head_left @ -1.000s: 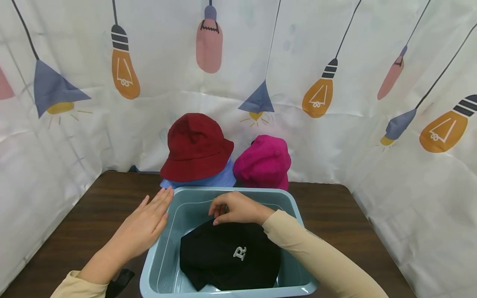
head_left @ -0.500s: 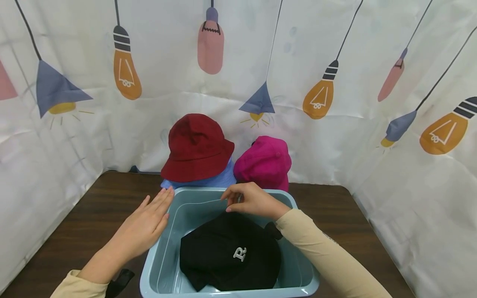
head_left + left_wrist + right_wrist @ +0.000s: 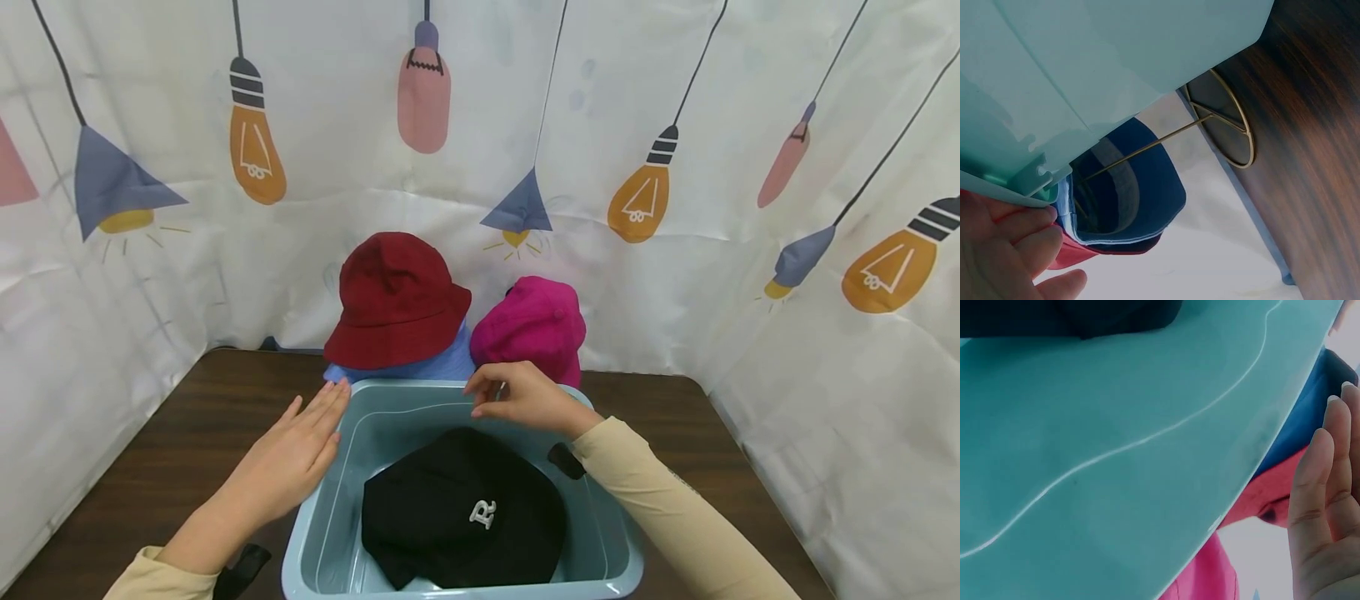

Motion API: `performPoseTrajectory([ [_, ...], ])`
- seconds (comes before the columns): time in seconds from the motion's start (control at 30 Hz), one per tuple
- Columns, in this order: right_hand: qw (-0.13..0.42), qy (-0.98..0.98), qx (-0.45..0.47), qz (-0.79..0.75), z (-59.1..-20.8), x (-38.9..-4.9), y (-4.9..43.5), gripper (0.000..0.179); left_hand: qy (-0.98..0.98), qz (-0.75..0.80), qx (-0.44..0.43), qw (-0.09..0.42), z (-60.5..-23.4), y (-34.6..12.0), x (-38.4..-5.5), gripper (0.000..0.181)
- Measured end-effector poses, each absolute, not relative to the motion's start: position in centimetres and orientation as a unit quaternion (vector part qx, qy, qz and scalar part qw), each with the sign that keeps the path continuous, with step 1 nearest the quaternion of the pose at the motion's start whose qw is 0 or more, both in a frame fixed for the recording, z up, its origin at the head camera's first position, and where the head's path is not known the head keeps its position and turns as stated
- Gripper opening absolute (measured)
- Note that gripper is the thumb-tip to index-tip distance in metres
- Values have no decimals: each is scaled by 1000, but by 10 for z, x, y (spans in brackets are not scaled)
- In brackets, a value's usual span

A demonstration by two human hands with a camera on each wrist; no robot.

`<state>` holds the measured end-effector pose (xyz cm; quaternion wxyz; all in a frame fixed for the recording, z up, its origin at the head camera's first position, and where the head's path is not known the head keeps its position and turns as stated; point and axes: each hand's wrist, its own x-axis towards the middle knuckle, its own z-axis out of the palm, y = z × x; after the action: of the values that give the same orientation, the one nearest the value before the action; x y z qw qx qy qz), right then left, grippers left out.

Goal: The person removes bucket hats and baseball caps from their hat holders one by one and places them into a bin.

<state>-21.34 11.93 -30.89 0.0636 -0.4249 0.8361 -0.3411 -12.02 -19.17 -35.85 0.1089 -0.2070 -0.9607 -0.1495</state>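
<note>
A black cap [image 3: 450, 517] with a white letter R lies in a light blue plastic basin [image 3: 450, 594]. My left hand [image 3: 288, 458] rests along the basin's left rim with fingers straight; from below, in the left wrist view, its fingertips meet the rim's underside. Over the back right of the basin hovers my right hand [image 3: 536, 404], apart from the cap, its fingers loosely bent around nothing. In the right wrist view, the fingers [image 3: 1313, 487] of that hand stand beside the basin's back edge.
Behind the basin, a dark red bucket hat [image 3: 397, 300] sits over a light blue hat [image 3: 442, 362]. A magenta cap [image 3: 532, 325] stands to their right. The left wrist view shows a gold wire stand [image 3: 1147, 147] under the hats. A printed white curtain [image 3: 675, 283] borders the dark wooden table [image 3: 652, 417].
My right hand has moved up, back and to the right, away from the black cap and towards the basin's back rim. The left hand and the cap have stayed in place.
</note>
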Motion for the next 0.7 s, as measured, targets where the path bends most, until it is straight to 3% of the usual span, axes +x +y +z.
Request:
performPoseTrajectory([
  [0.7,25,851,-408,-331,-300,-219,152,24,-960,-144,-209,120,-361,-193,-120,57],
])
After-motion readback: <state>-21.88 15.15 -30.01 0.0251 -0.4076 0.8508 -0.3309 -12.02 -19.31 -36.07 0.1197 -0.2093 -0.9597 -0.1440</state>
